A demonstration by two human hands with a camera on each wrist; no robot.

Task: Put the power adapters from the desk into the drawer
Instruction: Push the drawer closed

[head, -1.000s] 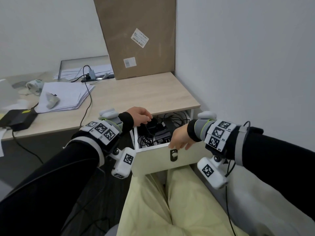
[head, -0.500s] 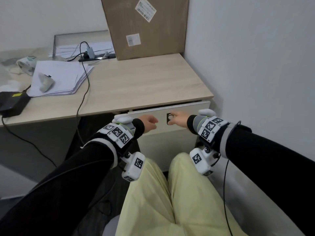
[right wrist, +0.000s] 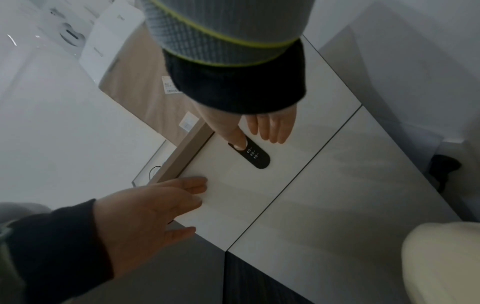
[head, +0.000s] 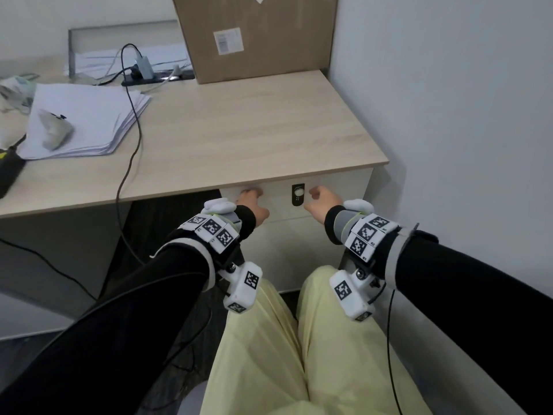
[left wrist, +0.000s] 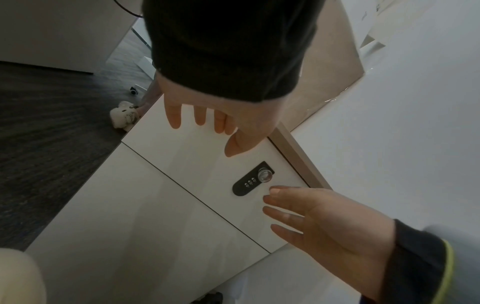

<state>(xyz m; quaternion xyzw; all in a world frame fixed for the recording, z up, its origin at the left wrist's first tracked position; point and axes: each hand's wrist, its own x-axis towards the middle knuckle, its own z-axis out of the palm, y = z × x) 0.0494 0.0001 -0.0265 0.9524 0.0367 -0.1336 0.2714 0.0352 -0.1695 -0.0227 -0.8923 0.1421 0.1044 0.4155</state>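
Note:
The white drawer (head: 275, 202) under the desk (head: 239, 130) is closed, so the power adapters are hidden inside it. A black combination lock (head: 298, 194) sits in the middle of its front. My left hand (head: 251, 202) is at the front left of the lock, fingers straight and empty (left wrist: 233, 133). My right hand (head: 324, 200) is at the front right of the lock, also straight-fingered and empty, its thumb by the lock's knob (right wrist: 270, 127). Whether the fingertips press the drawer front (left wrist: 197, 164) or hover just off it is unclear.
A cardboard box (head: 254, 37) leans against the wall at the back. A paper stack (head: 86, 121), a power strip (head: 155, 76) and a black cable (head: 131, 115) lie on the left. The wall is close on the right. My knees (head: 269, 339) face the lower drawer front (head: 299, 250).
A second ago the drawer stood open with black adapters and cables inside and my left hand in it. Both hands pushed it in, and its front is now flush under the desk edge.

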